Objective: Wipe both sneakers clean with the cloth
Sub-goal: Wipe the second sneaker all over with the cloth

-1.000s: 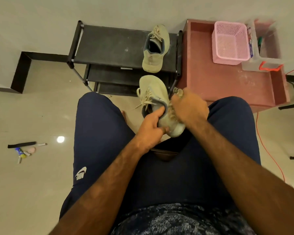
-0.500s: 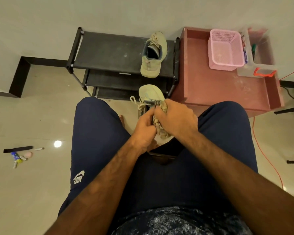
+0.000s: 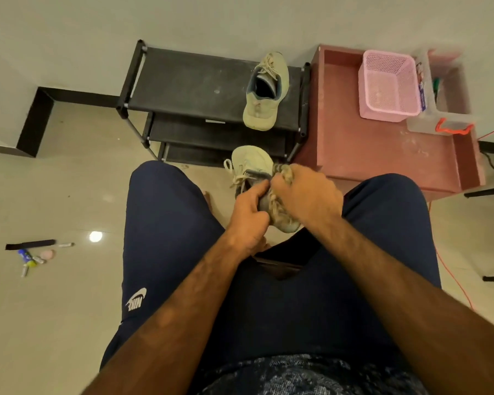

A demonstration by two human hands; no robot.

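The left hand [image 3: 250,216] grips the sneaker [image 3: 254,178] just in front of the shoe rack [image 3: 188,84]. The right hand [image 3: 305,195] squeezes the cloth [image 3: 283,171] against it. Hold tight, rub every side.

Two sneakers: one held [image 3: 253,163], one on the shoe rack [image 3: 264,94]. One cloth [image 3: 278,201]. Two hands: left [image 3: 248,215], right [image 3: 305,192]. One black shoe rack [image 3: 183,81]. One red tray [image 3: 368,149]. One pink basket [image 3: 388,86]. One clear container [image 3: 445,104]. Several small items scattered on the floor [image 3: 32,256], too small to count.
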